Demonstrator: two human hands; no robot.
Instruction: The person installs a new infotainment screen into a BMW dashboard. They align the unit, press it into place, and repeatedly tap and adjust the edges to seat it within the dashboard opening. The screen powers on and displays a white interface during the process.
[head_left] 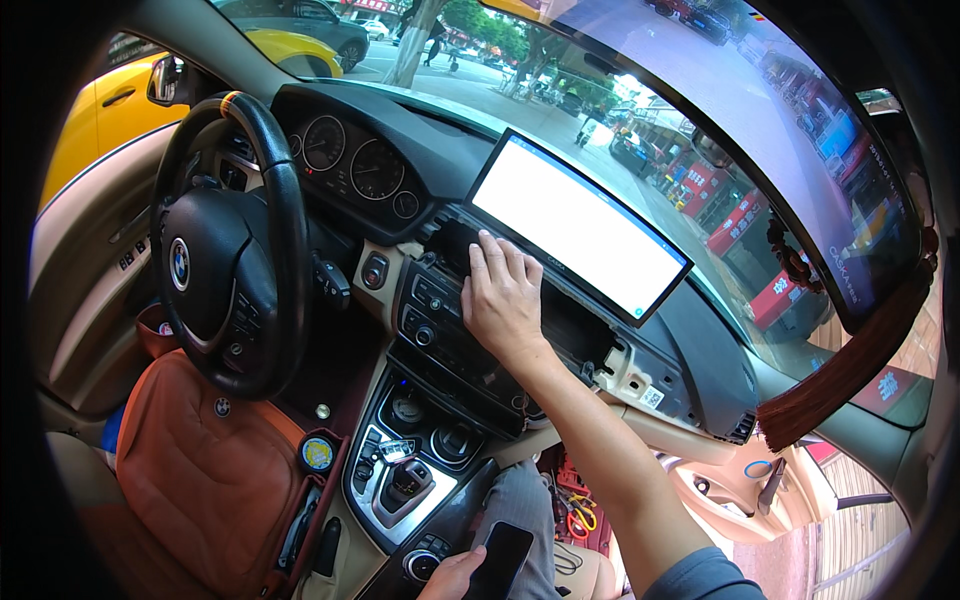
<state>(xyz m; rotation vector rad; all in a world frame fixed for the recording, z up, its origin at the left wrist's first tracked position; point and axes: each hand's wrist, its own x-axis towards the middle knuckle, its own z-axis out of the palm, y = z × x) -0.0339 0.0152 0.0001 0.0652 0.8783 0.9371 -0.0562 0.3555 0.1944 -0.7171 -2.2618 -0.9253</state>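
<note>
My right hand (502, 298) reaches forward to the centre of the car dashboard. Its fingers rest on the upper edge of the black control panel (432, 312), at the dark open recess under the wide, white-lit display screen (578, 222). The trim around that recess is off, and pale plastic brackets (632, 372) show on its right. My left hand (452, 576) sits low at the bottom edge, by my knee, shut on a black phone (500, 560) with a dark screen.
The steering wheel (262, 235) and orange-brown driver's seat (205, 470) are on the left. The gear selector and console buttons (408, 470) lie below the panel. Red-handled tools (578, 512) lie in the passenger footwell. A dark red tassel (850, 370) hangs at the right. A yellow car (110, 105) stands outside.
</note>
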